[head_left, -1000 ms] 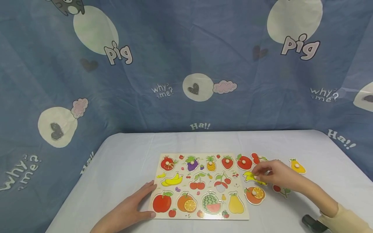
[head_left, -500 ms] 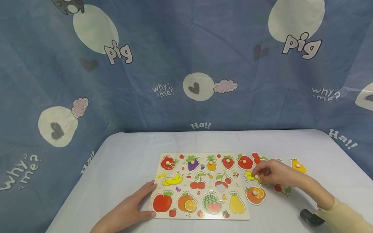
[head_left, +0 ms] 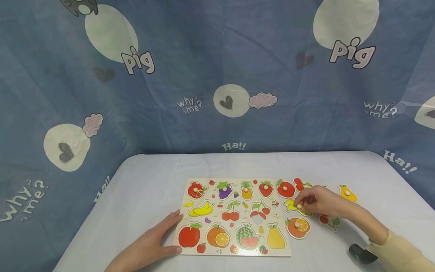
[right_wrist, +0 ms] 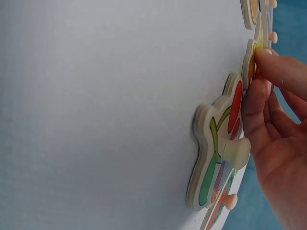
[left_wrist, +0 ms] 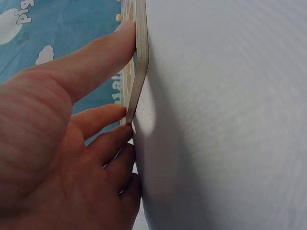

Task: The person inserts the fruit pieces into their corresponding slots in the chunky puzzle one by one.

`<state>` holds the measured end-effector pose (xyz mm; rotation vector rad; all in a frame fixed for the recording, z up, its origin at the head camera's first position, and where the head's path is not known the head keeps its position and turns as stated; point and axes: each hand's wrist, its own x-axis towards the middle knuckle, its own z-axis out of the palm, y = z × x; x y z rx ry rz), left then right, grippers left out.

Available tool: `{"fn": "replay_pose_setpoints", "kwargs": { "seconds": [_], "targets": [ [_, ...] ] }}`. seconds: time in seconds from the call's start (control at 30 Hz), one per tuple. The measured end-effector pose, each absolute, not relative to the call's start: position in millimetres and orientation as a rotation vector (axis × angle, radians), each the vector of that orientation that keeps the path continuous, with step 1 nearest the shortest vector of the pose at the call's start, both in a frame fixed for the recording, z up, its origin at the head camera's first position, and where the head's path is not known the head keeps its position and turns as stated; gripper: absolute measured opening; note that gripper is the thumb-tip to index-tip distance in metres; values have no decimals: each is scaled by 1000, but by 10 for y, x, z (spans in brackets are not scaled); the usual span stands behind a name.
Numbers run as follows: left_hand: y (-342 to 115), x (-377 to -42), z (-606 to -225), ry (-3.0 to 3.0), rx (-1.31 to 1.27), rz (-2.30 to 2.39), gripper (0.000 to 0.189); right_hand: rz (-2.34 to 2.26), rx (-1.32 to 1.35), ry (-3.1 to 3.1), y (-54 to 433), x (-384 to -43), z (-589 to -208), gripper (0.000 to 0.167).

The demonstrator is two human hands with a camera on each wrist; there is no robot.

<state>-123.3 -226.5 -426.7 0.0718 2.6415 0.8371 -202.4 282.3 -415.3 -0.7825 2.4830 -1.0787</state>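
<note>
A wooden fruit puzzle board point(head_left: 217, 221) lies on the white table. My left hand point(head_left: 153, 240) rests at its left edge, fingers extended, the thumb near the front corner; in the left wrist view the thumb point(left_wrist: 96, 60) touches the board's edge. My right hand point(head_left: 319, 201) is at the banana puzzle piece point(head_left: 290, 205), beside the board, with thumb and index finger pinching about its knob. In the right wrist view the thumb point(right_wrist: 276, 67) overlaps the yellow piece point(right_wrist: 251, 62). Four knobbed pieces, pomegranate to strawberry, fill the back row.
Around the right hand lie an orange piece point(head_left: 297, 228), an apple piece point(head_left: 285, 189), a pear piece point(head_left: 347, 193) and cherry pieces point(head_left: 299, 184). A dark object point(head_left: 362, 254) is by the right sleeve. A patterned blue cloth point(head_left: 170, 124) hangs behind the table.
The right forearm and the dark object beside it have shifted slightly left. Both hands stay almost where they were, and the puzzle pieces keep their places.
</note>
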Motion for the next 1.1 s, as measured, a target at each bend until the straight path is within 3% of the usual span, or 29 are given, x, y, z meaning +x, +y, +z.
{"fn": "replay_pose_setpoints", "kwargs": {
  "seconds": [0.73, 1.1],
  "targets": [
    [-2254, -1235, -4235, 2623, 76, 849, 93, -1128, -657, 2634, 2788, -1876, -4112, 15],
    [-2245, -1225, -4219, 2624, 81, 856, 93, -1140, -722, 2660, 2687, -1824, -4060, 12]
  ]
}}
